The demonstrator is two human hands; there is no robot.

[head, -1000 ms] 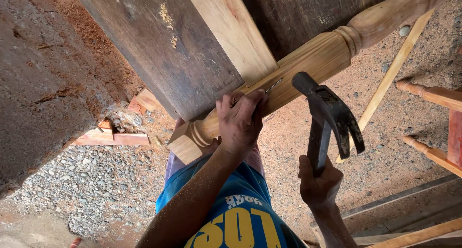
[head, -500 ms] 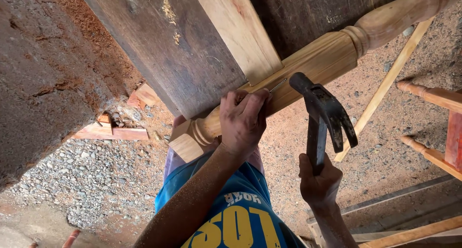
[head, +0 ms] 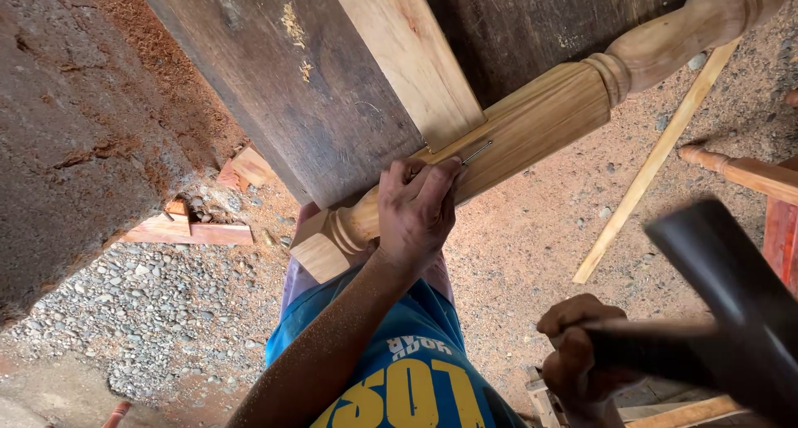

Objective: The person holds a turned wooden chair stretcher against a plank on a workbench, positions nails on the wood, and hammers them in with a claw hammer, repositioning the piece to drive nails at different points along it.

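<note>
My left hand (head: pixel 417 208) presses on a turned wooden leg (head: pixel 540 120) and pinches a thin nail (head: pixel 475 154) that stands against the leg's square block. The leg lies under a pale plank (head: pixel 407 54) and a wide dark board (head: pixel 299 87). My right hand (head: pixel 582 349) at the lower right grips the handle of a dark hammer (head: pixel 723 295), whose head is raised close to the camera and blurred, well away from the nail.
Gravel and reddish dirt cover the ground below. Wood offcuts (head: pixel 187 228) lie at the left. A thin wooden strip (head: pixel 657 158) lies on the dirt at the right, near more turned wooden pieces (head: pixel 748 174). A rough dark surface (head: pixel 75 129) fills the left side.
The hammer has swung back from beside the leg toward the camera at the lower right. The nail under my left fingers now shows.
</note>
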